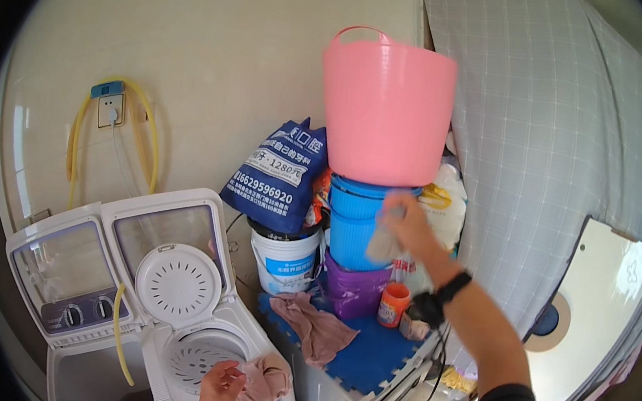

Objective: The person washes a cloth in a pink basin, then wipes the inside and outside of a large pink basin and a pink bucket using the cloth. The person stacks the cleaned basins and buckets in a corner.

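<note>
My left hand (221, 388) is over the spin tub (198, 362) of a twin-tub washing machine, its fingers loosely curled. A crumpled pink cloth (268, 380) lies on the machine's rim against those fingertips; whether they grip it I cannot tell. Raised in front of a blue ribbed bucket (347, 227), my right hand (411, 219) is blurred and wears a black wristband. From its fingers hangs a small greyish-beige cloth (384, 246). Another mauve cloth (315, 330) is spread over the corner of a blue foam mat (371, 360).
A large pink tub (387, 113) tops the blue bucket, with a purple container (356, 285) below. Nearby are a white pail (284, 261) under a printed navy bag (279, 178) and an orange jar (393, 304). Machine lids (169, 231) stand raised. A yellow hose (121, 338) droops over the wash tub.
</note>
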{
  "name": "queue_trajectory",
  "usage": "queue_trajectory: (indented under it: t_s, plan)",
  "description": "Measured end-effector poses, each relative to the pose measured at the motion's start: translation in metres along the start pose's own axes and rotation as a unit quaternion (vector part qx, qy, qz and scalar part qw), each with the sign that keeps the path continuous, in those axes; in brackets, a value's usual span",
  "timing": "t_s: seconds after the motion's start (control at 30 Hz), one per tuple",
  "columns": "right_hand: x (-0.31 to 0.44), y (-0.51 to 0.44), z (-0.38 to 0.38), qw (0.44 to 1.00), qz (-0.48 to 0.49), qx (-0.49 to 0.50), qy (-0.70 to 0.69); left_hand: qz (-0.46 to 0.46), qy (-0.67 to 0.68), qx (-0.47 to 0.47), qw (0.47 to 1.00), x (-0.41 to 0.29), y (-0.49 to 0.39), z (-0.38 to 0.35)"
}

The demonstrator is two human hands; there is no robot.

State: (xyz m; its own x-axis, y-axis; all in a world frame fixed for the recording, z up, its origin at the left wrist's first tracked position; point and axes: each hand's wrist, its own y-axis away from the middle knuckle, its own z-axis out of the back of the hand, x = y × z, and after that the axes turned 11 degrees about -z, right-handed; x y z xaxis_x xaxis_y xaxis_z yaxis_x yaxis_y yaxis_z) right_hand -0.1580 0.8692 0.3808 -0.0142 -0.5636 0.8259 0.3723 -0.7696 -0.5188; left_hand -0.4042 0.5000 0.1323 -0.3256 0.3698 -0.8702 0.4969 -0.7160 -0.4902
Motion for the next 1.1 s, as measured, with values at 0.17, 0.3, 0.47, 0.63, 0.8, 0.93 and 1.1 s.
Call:
queue_trajectory:
  t_s: [0.17,0.3,0.47,0.63,0.8,0.93,1.1]
  plan:
    - [0.131,-0.163,0.048,0.961,0.192,-0.156,0.126,0.020,0.007,-0.061,0.998,0.005,-0.026,-0.013]
    - [0.193,-0.232,0.063,0.926,0.246,-0.202,0.201,0.029,-0.015,-0.119,0.992,0.001,-0.035,-0.015]
    - [0.206,-0.277,0.073,0.894,0.224,-0.187,0.341,0.031,-0.047,-0.170,0.984,0.005,-0.029,-0.007]
    - [0.219,-0.265,0.078,0.893,0.119,-0.162,0.403,0.059,-0.064,-0.184,0.979,0.001,-0.027,-0.004]
    - [0.204,-0.235,0.075,0.853,0.182,-0.275,0.404,0.033,-0.039,-0.163,0.985,0.014,-0.041,-0.018]
    - [0.196,-0.202,0.100,0.846,0.232,-0.308,0.367,0.002,-0.034,-0.114,0.993,0.011,-0.058,-0.016]
    - [0.229,-0.139,0.134,0.856,0.256,-0.310,0.326,-0.063,-0.037,-0.069,0.995,-0.034,-0.095,-0.005]
